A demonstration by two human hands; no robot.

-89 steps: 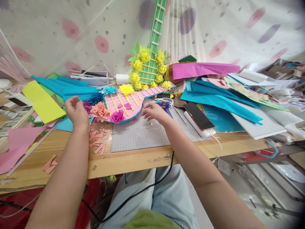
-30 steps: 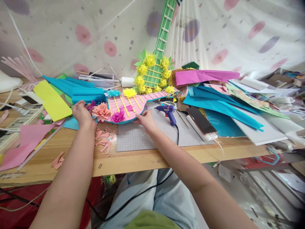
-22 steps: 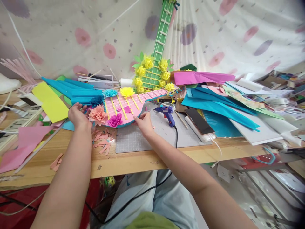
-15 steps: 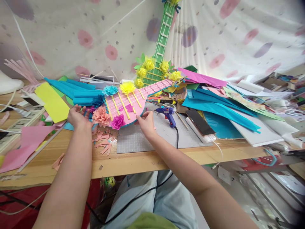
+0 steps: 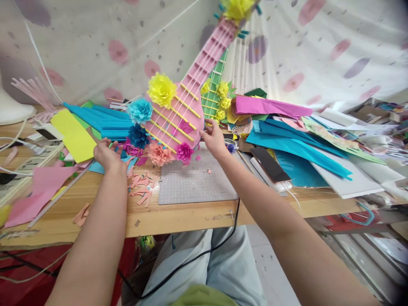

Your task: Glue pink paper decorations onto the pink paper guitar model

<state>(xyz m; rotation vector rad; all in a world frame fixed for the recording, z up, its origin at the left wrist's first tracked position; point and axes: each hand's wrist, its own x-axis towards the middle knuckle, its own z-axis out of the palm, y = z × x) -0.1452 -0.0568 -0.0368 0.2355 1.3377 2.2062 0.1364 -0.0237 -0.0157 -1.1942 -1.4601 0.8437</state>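
Note:
A pink paper guitar [image 5: 191,111] with white strings and yellow strips stands tilted up above the grey cutting mat [image 5: 191,182], its neck pointing to the upper right. Yellow, light blue, dark blue, coral and magenta paper flowers edge its body. My right hand [image 5: 213,137] grips the lower right rim of the guitar between thumb and fingers. Left of the flowers, my left hand [image 5: 109,155] is held with its fingers apart and nothing in it. Behind the pink guitar leans a green one [image 5: 212,100], partly covered.
A glue gun [image 5: 231,148] is mostly hidden behind my right hand. A phone [image 5: 270,164] lies on a white box at the mat's right. Blue paper [image 5: 296,148] spreads farther right. Coral scraps [image 5: 140,187] lie left of the mat, near a yellow sheet [image 5: 75,138].
The pink guitar has been raised from a low slant to a steeper tilt and now covers much of the green one. My right hand has moved up and right with it.

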